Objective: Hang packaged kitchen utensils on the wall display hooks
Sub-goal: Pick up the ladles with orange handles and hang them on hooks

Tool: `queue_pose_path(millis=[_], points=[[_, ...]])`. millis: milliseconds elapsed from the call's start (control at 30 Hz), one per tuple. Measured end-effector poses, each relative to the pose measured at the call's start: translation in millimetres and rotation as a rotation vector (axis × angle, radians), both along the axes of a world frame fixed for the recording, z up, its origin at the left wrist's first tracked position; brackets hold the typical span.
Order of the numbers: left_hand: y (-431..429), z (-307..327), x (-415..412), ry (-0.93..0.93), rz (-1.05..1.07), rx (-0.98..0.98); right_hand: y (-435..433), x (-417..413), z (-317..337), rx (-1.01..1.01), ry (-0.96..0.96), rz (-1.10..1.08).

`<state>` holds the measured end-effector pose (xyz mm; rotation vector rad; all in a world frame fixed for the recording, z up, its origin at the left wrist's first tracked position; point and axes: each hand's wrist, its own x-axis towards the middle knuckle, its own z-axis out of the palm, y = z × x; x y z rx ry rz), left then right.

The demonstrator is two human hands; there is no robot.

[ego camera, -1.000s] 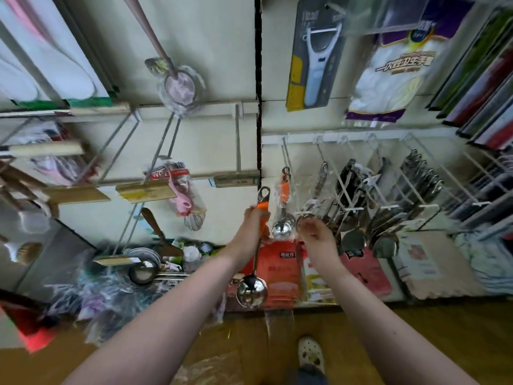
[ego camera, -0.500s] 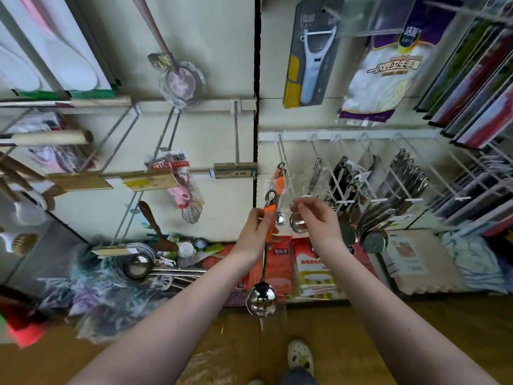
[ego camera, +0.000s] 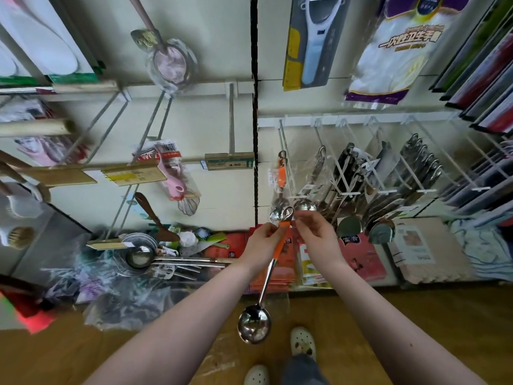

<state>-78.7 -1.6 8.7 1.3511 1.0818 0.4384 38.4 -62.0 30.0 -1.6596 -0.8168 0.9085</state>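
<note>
A steel ladle with an orange handle (ego camera: 277,254) in a clear wrapper hangs down in front of me, its bowl (ego camera: 254,323) low over the floor. My left hand (ego camera: 262,243) grips the orange handle near its top. My right hand (ego camera: 316,234) pinches the wrapper beside the handle's metal hanging loop (ego camera: 288,213). Just above, a white wire hook (ego camera: 286,162) carries another orange-handled ladle (ego camera: 281,176) in its wrapper. The held loop sits below the hook's front end.
More white hooks (ego camera: 388,173) to the right hold packaged ladles and dark-handled utensils. A pink whisk pack (ego camera: 177,179) hangs at left. Loose ladles and packs (ego camera: 141,257) lie piled on the low shelf. A peeler card (ego camera: 313,40) hangs above. My shoes (ego camera: 302,343) stand on the wooden floor.
Both hands have stayed together at the ladle's top below the hook. The ladle now hangs more slanted, its bowl lower and nearer to me. The view has shifted slightly.
</note>
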Motion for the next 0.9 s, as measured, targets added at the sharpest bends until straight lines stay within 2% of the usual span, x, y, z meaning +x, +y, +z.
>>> queue_pose_path(millis=[433,900], points=[[21,-20,31,0.072,0.069,-0.036,-4,21,-17,-0.098,0.166,-0.008],[41,-33,47,0.072,0.107,-0.048,14,32,-25,-0.139,0.122,-0.025]])
